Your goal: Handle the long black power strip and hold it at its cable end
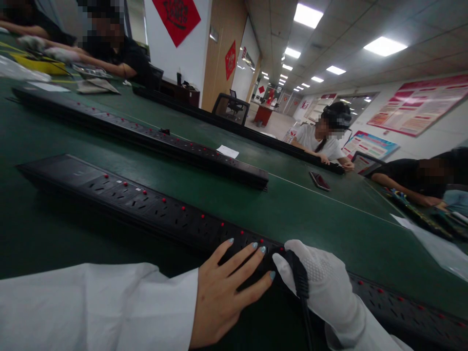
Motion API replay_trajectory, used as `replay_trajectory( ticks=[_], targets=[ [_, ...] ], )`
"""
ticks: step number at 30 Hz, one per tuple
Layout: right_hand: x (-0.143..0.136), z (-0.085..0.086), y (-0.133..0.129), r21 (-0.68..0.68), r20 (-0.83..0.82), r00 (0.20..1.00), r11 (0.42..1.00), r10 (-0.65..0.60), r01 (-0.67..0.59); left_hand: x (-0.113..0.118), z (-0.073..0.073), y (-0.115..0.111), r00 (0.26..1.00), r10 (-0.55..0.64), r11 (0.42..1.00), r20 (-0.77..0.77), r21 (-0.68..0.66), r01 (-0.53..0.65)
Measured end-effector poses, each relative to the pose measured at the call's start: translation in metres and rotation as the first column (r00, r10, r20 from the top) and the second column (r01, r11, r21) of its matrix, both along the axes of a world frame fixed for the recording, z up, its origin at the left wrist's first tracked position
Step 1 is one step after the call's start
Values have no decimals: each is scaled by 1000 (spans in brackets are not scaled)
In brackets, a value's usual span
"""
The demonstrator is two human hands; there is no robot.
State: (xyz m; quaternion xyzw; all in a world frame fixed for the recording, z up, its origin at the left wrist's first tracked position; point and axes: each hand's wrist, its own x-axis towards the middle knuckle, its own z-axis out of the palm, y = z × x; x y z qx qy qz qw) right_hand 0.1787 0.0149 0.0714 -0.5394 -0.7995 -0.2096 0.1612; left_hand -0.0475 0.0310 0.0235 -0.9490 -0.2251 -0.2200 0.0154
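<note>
A long black power strip (146, 204) with a row of sockets and red buttons runs slantwise across the bench before me. My left hand (230, 287), ungloved, lies on the strip with its fingers spread. Beside it my right hand (321, 278), in a white dotted glove, is closed around a black power plug (298, 273). The plug is at the strip's sockets, and its cord hangs down toward me. My hand and the plug hide its prongs, so how far it sits in the socket cannot be seen.
A second black power strip (146, 134) lies farther back on the green bench (300, 219), with a white paper slip (227, 151) by it. Beyond are another long black strip (234, 127) and a phone (319, 181). A plastic sheet (431, 243) lies at right. Several people sit around the bench.
</note>
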Motion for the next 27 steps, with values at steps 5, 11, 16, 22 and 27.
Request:
replay_trajectory(
  ticks=[5,11,16,22,27],
  targets=[
    [1,1,0,-30,-7,1000,1000,1,-1,-1,0,0,1000,-3,1000,-17,3,3],
    [1,1,0,-11,1,1000,1000,-7,7,0,0,0,1000,1,1000,-13,-4,-1],
    [0,2,1,-42,-8,1000,999,6,-7,0,0,0,1000,7,1000,-9,-3,-7],
    [0,2,1,23,3,1000,1000,0,-1,1,-1,0,1000,11,1000,20,0,-11],
    [0,2,0,5,12,1000,1000,-4,4,0,2,0,1000,2,1000,-12,2,-2]
  ],
)
